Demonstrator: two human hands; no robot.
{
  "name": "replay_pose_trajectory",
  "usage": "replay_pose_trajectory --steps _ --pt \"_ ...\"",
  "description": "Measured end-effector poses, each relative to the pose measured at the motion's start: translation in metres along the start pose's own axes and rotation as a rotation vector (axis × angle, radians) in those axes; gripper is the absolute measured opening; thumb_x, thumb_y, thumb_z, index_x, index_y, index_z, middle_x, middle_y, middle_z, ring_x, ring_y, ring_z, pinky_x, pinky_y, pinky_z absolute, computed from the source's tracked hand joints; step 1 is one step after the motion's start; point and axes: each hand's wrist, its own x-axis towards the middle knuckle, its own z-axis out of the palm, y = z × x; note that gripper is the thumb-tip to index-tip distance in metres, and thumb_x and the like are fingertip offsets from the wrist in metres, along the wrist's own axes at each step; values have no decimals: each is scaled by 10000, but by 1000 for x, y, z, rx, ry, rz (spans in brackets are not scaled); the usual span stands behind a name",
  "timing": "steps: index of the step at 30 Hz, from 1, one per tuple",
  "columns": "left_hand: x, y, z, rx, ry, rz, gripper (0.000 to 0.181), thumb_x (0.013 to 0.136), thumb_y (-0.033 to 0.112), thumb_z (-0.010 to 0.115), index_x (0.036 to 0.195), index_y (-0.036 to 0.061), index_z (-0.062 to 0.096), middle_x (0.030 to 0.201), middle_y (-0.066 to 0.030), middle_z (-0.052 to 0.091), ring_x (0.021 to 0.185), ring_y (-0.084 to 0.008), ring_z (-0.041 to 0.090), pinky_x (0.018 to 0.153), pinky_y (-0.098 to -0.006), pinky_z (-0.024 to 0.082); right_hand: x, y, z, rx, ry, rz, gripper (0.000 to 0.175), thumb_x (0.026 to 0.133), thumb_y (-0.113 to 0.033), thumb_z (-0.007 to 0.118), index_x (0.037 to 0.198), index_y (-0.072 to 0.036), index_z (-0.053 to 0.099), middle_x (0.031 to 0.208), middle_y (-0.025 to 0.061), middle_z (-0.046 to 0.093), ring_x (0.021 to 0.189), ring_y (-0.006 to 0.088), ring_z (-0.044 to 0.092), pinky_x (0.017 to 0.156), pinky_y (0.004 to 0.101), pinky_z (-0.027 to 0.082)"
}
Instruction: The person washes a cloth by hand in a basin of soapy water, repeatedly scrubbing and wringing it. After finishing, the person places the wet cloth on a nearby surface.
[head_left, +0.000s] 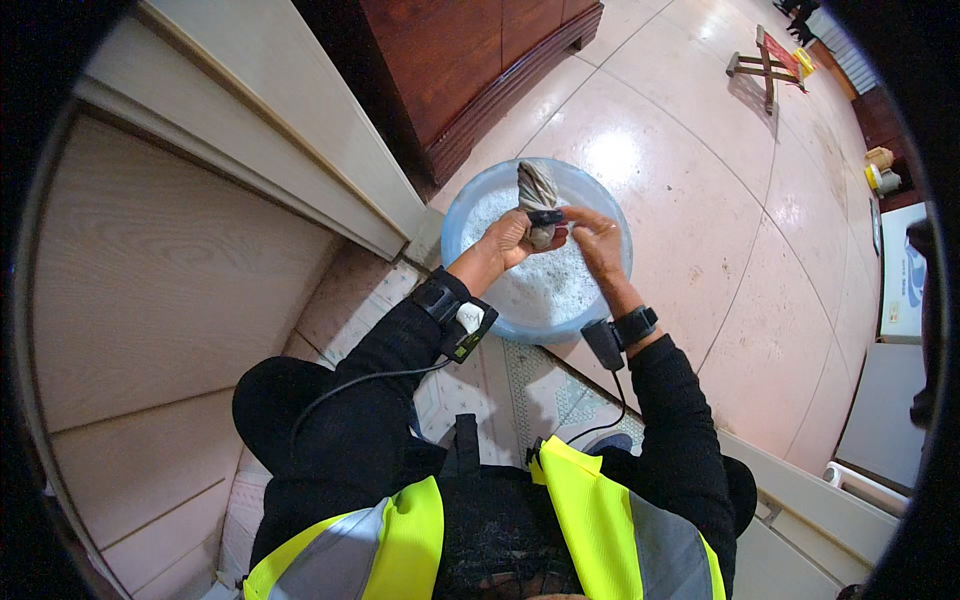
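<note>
A round light-blue plastic basin (619, 292) with white suds stands on the floor before me. Over its middle, my left hand (514, 238) is closed around a twisted grey-beige cloth (536, 186). A small dark item (545, 217), whose kind I cannot tell, lies across the cloth at the left hand's fingers. My right hand (598, 238) is close by on the right, its index finger reaching to the end of the dark item; whether it grips it is unclear. Below the hands, the white suds (551, 289) fill the basin.
A dark red wooden cabinet (465, 67) stands beyond the basin, with a pale door frame (300, 112) to the left. A folding stool (766, 66) stands on the tiled floor (675, 172) at the upper right. Near the right rim is a white appliance (900, 270).
</note>
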Motion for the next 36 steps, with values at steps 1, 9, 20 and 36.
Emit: replay_pose_trajectory --steps 1,9,20,36 --pt "-2 2 0 10 24 -65 192 772 79 591 936 13 515 842 -113 578 736 -218 593 690 -377 530 2 -8 -9 -169 40 -57 406 661 7 497 1061 -19 562 962 88 615 943 199 561 825 319 427" --pt "-13 4 4 239 -389 -368 359 754 234 632 1028 47 494 862 -108 554 715 -179 568 517 -247 461 -3 -36 -13 -1040 -167 -804 562 687 -121 605 1209 -246 436 1358 93 296 1249 273 297 1013 451 255" --pt "-16 12 22 1143 -196 -377 169 585 81 682 690 15 569 558 -87 545 486 -189 529 425 -317 417 -7 -27 -4 -1163 -364 -464 182 729 -76 556 908 -82 521 848 88 540 859 263 546 682 344 485" --pt "-14 -11 29 1003 96 -243 255 661 96 634 888 54 527 592 -41 501 432 -140 463 362 -269 331 10 -33 -27 -687 -371 -175 470 627 18 654 1047 -98 478 875 90 559 781 219 584 650 347 481"
